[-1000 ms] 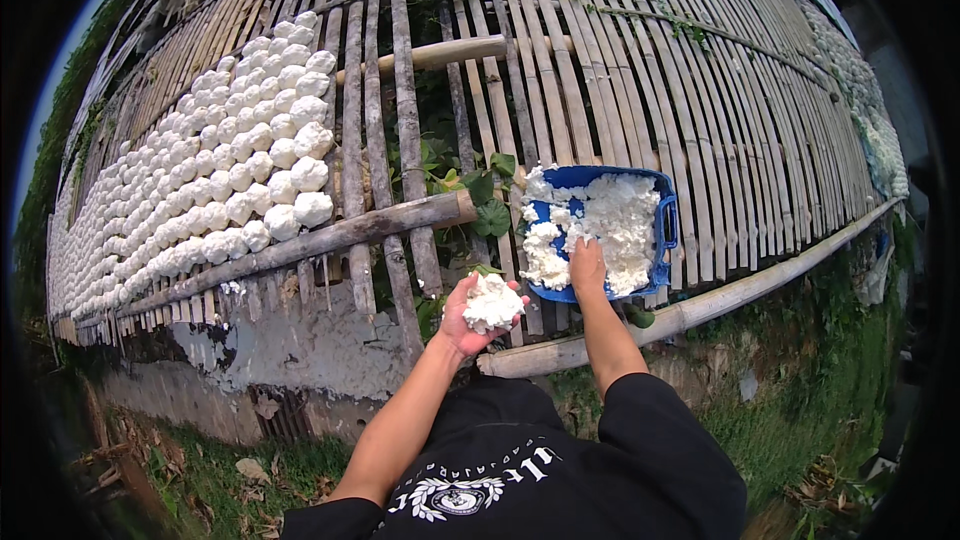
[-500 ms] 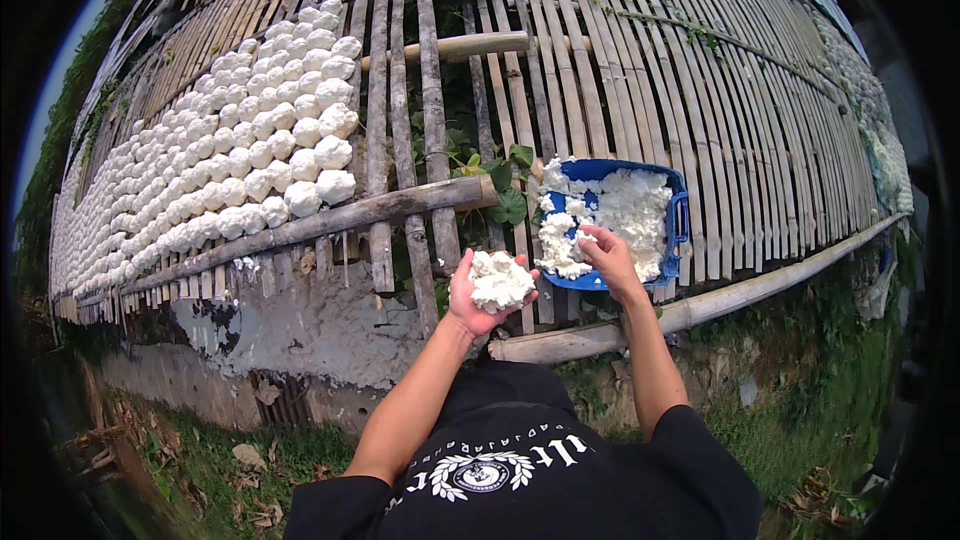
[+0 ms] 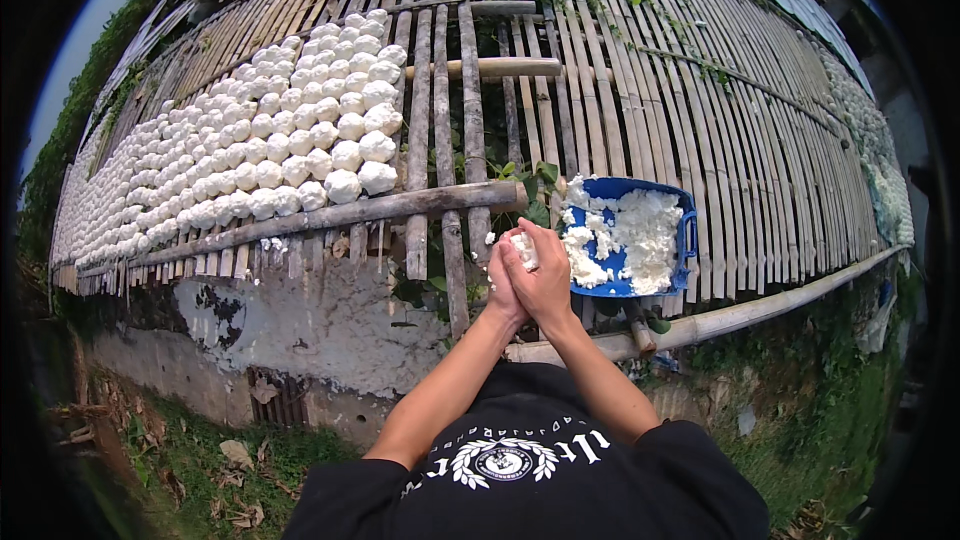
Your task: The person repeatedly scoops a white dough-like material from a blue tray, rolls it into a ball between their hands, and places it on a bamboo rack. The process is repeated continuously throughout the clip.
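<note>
Between my two cupped palms sits a lump of white crumbly mash (image 3: 524, 250), mostly covered by the fingers. My left hand (image 3: 502, 285) closes round it from the left, and my right hand (image 3: 543, 275) presses on it from the right. A few white crumbs cling near the left fingers. Just right of my hands a blue plastic basin (image 3: 687, 240) rests on the bamboo slats, holding loose white mash (image 3: 650, 230). Off to the left, many rounded white lumps (image 3: 300, 143) lie in close rows on the rack.
The bamboo slat rack (image 3: 740, 140) stretches away ahead, with gaps between slats. A thick bamboo pole (image 3: 400, 202) edges the left part, another pole (image 3: 760, 305) the right front. Green vines (image 3: 538, 180) poke through the middle gap. A rough concrete wall (image 3: 300, 320) stands below.
My right hand has left the basin and come over to my left hand. Both are now closed round the white lump, which lay on my open left palm before.
</note>
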Demonstrator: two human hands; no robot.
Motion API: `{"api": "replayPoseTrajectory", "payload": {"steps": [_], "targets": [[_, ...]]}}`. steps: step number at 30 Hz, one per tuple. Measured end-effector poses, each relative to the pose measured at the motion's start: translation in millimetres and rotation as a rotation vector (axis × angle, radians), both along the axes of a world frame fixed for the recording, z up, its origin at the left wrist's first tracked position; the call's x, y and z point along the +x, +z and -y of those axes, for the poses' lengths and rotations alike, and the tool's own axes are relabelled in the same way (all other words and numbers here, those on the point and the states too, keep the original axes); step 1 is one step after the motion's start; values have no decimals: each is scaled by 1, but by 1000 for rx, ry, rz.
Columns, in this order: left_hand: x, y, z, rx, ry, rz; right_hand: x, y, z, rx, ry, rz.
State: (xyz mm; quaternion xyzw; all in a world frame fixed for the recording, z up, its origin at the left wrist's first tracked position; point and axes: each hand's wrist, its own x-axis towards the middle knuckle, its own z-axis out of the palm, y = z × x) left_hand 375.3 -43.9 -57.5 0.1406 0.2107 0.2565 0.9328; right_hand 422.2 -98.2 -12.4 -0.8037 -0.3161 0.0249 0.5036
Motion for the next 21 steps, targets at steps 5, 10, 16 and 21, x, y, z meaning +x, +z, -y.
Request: {"api": "replayPoseTrajectory", "payload": {"steps": [5, 10, 16, 21], "targets": [[-15, 17, -13, -160, 55, -86, 25, -3, -4, 11, 332, -39], [-44, 12, -38, -366, -334, 130, 2, 22, 3, 27, 464, 134], [-46, 5, -27, -107, -95, 215, -26, 20, -6, 20, 413, 274], [-71, 22, -44, -138, -198, 228, -21, 21, -6, 53, 636, 343]]}}
